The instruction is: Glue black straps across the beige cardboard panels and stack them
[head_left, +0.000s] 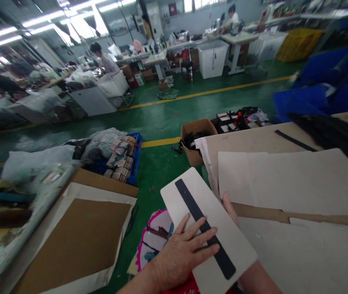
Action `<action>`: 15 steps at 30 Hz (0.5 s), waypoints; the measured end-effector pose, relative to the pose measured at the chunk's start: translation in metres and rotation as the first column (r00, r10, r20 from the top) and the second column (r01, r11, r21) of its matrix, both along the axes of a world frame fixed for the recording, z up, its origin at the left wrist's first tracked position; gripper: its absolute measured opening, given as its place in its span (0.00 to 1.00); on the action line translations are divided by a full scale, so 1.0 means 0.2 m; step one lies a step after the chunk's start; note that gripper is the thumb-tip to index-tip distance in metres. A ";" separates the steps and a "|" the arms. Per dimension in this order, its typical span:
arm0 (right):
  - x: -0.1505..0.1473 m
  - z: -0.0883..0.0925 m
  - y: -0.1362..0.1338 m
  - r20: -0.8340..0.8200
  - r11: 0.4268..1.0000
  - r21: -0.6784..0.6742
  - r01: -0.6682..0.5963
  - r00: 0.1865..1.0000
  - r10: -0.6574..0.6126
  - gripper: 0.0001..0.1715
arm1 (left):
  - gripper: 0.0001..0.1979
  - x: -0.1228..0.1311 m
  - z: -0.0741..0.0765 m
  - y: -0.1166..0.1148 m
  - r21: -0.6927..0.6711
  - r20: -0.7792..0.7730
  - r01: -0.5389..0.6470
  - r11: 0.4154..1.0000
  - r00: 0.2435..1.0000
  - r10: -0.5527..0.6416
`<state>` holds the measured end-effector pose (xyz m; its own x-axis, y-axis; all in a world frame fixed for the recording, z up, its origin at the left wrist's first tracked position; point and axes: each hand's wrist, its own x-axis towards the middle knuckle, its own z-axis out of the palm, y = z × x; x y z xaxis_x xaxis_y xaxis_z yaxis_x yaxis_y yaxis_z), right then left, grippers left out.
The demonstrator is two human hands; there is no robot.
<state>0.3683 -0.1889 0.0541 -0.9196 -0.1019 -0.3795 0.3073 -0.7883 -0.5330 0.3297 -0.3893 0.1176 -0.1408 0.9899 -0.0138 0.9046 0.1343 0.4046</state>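
A white rounded-corner board (pixel 204 192) is tilted in front of me above my lap. Along its length runs a dark strip (pixel 192 202) with rounded ends. My left hand (pixel 183 253) lies on the board's face, fingers spread flat across the strip. Supporting the board from behind and along its right edge is my right hand (pixel 230 209); only some fingers show beside the edge, and the rest is hidden. Below the board, a patterned cloth with a pink scalloped edge (pixel 145 241) covers my lap, with red fabric (pixel 181 288) nearer me.
To my right stands a table with large pale sheets (pixel 272 175), a black strip (pixel 295 141) and dark material. At left, a bench holds a brown panel (pixel 79 241). Ahead are a cardboard box (pixel 197 126) and a blue crate (pixel 136 159) of bundled pieces. People work at far benches.
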 end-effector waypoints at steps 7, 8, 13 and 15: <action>0.00 0.05 0.10 -0.002 0.999 0.004 -0.049 0.999 0.049 0.33 | 0.31 -0.08 -0.03 -0.04 -0.021 0.039 0.058 0.998 0.998 -0.057; 0.00 0.06 0.11 -0.027 0.999 -0.003 -0.054 0.998 0.054 0.34 | 0.31 -0.08 -0.04 -0.04 -0.018 0.047 0.055 0.998 0.997 -0.055; 0.00 0.06 0.18 -0.058 0.994 0.006 0.107 0.993 -0.106 0.34 | 0.31 -0.04 -0.09 -0.06 -0.011 0.110 0.070 0.998 0.992 -0.068; 0.00 0.03 0.21 -0.030 0.977 0.034 0.209 0.978 -0.208 0.34 | 0.28 -0.01 -0.13 -0.08 -0.014 0.173 0.081 0.997 0.982 -0.077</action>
